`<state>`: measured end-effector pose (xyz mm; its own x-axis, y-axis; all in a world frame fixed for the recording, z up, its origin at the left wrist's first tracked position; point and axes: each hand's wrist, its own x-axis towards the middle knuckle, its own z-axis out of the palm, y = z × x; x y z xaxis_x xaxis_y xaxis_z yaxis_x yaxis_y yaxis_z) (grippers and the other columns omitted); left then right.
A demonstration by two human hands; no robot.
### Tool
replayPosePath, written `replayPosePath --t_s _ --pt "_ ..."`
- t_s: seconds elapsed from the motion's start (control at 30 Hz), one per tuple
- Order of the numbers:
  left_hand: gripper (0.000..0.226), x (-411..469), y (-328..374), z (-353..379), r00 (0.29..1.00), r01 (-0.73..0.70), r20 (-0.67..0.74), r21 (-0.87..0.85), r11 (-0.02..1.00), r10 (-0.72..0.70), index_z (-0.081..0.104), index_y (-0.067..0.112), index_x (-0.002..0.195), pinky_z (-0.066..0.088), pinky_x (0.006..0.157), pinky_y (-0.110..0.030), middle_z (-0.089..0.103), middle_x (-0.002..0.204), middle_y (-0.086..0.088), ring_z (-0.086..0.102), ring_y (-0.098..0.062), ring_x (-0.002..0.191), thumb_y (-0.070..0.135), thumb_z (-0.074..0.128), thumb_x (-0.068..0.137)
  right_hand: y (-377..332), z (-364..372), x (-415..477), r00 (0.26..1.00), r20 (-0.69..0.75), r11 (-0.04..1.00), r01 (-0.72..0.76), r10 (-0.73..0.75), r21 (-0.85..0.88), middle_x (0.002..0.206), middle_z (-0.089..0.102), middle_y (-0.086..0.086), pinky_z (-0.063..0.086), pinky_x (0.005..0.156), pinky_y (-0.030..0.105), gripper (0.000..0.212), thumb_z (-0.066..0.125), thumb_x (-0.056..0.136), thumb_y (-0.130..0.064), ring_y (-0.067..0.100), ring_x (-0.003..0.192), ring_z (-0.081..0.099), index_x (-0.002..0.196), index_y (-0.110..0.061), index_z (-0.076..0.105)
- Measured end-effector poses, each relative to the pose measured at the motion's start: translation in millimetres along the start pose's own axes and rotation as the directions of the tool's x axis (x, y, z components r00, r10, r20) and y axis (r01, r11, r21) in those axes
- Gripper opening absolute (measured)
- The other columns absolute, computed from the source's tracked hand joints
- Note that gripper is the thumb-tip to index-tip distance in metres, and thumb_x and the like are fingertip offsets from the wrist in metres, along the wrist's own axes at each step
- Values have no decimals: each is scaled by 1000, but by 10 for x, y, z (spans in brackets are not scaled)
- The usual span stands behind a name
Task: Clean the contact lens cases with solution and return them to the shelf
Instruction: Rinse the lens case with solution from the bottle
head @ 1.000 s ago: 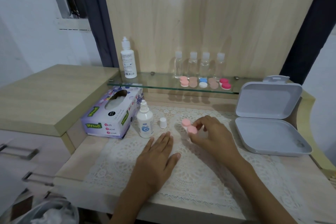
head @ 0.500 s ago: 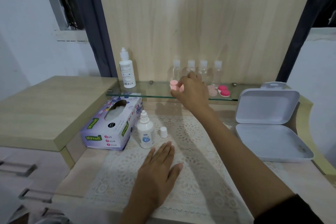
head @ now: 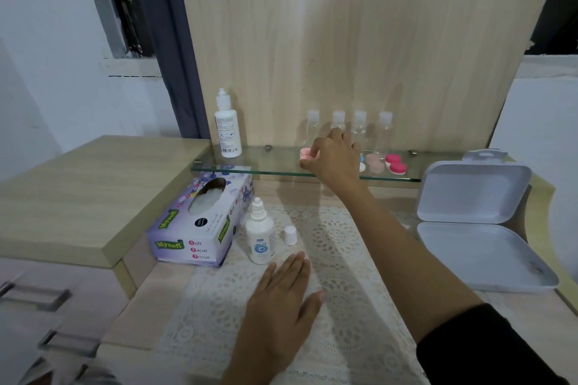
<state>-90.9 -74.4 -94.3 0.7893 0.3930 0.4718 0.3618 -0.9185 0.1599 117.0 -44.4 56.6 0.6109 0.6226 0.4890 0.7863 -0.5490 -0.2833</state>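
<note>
Head view: lace mat (head: 344, 337) on desk (head: 137, 319) (glass shelf (head: 269, 163) behind), perhaps drawers (head: 62, 278).

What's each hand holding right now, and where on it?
Right hand pinches the pink lens case by its right end. Left hand holds nothing.

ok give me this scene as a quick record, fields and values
right hand: pinches a pink lens case over the glass shelf
left hand: flat on the lace mat
small bottle: upright on the mat, cap off beside it
other cases: on the shelf, right of the hand
tissue box: left of the small bottle
white box: open, at right
</note>
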Motion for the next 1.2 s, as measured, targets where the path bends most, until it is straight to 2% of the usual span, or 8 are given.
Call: replayPosePath --t_s 0.1,0.5,0.63,0.7,0.83,0.9,1.03,1.2 --pt "62 8 -3 -9 999 7 31 -8 1000 -6 60 15 128 29 106 -29 55 135 4 47 -6 127 54 21 99 -1 4 -2 1000 12 1000 -4 4 -6 122 50 8 31 96 39 38 66 80 -44 27 118 41 104 -15 67" --pt "59 3 -1 -10 1000 14 27 -34 999 -13 59 15 128 28 106 -30 54 137 4 45 -6 129 53 26 98 17 19 -13 999 42 1000 -3 4 -11 122 51 8 30 97 39 42 67 79 -50 26 119 41 104 -16 68" --pt "60 -6 1 -3 1000 12 20 -44 999 -11 60 14 128 28 105 -30 54 137 4 46 -6 129 53 26 98 64 7 -20 998 13 989 -60 59 134 126 52 4 30 99 40 52 67 74 -56 24 122 41 112 -19 63" --pt "60 -2 0 -10 999 17 29 -40 999 -16 60 15 128 28 105 -30 54 136 4 46 -6 129 54 25 98 118 -14 -36 998 -19 984 -56 60 168 124 54 3 29 97 38 47 63 78 -47 23 119 42 114 -19 61" --pt "61 5 2 -21 999 24 40 -48 999 -22 58 16 130 26 107 -28 53 138 5 44 -5 130 55 24 98 227 -35 -73 999 -50 999 19 -16 49 107 62 2 29 92 36 31 55 80 -25 22 107 46 105 -15 68" --pt "61 2 3 -18 999 22 35 -61 998 -20 58 15 130 25 107 -28 52 139 5 42 -5 131 55 25 98 263 -19 -78 997 -64 999 51 -51 -1 97 65 2 31 85 34 25 57 81 -26 21 100 48 98 -15 70" --pt "60 -2 1 -15 1000 19 26 -76 997 -17 56 16 132 25 108 -28 51 140 5 41 -4 132 55 27 98 278 7 -64 992 -98 996 81 -83 -26 90 67 0 31 80 32 19 65 81 -30 19 93 49 91 -14 71" --pt "60 -9 -10 -8 999 25 34 -87 996 -22 53 16 134 23 109 -27 48 142 6 38 -3 133 56 27 98 263 -14 -61 991 -92 995 97 -95 17 87 69 2 36 85 33 15 66 82 -25 20 94 51 87 -12 71"
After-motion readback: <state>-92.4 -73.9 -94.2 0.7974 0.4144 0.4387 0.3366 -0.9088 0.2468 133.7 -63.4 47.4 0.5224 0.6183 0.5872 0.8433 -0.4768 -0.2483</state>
